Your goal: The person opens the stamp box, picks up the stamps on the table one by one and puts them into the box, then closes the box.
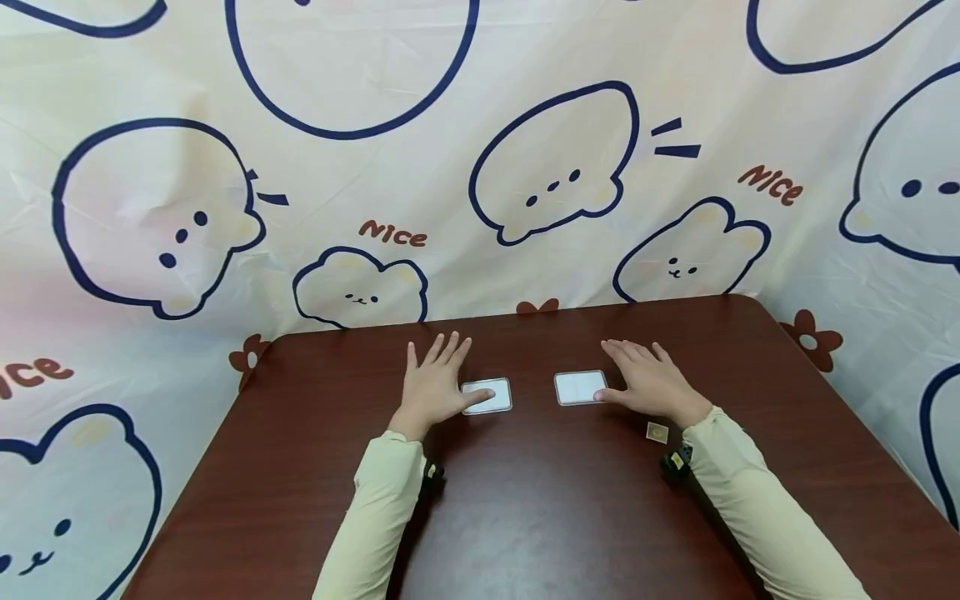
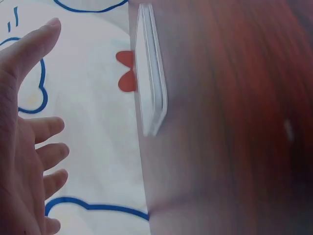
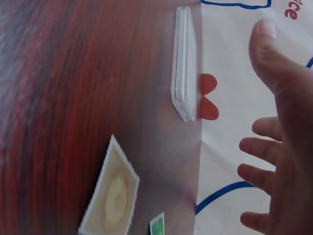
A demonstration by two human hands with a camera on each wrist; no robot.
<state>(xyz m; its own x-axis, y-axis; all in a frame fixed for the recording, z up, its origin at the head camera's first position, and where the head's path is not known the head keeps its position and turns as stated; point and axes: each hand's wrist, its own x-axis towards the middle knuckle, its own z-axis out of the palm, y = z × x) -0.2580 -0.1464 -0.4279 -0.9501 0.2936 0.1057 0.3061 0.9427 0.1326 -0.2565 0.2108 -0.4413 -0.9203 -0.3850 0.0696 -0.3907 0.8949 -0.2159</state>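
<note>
My left hand (image 1: 433, 386), fingers straight and spread, is raised above the table, its thumb overlapping a flat white rectangular case (image 1: 487, 402) in the head view. The left wrist view shows a gap between that thumb and the clear-edged case (image 2: 150, 68). On the other side, my right hand (image 1: 651, 379) also has its fingers extended and holds nothing. Its thumb tip covers a corner of a second white case (image 1: 579, 388) in the head view. Near the right wrist lies a beige postage stamp (image 1: 657, 432) with jagged edges. Part of a small green stamp (image 3: 157, 225) shows beyond it.
The dark red-brown wooden table (image 1: 540, 517) carries the cases and stamps. A pale cloth (image 1: 555, 50) printed with cartoon outlines hangs behind the table and along its sides. Dark devices (image 1: 677, 460) are strapped at both wrists.
</note>
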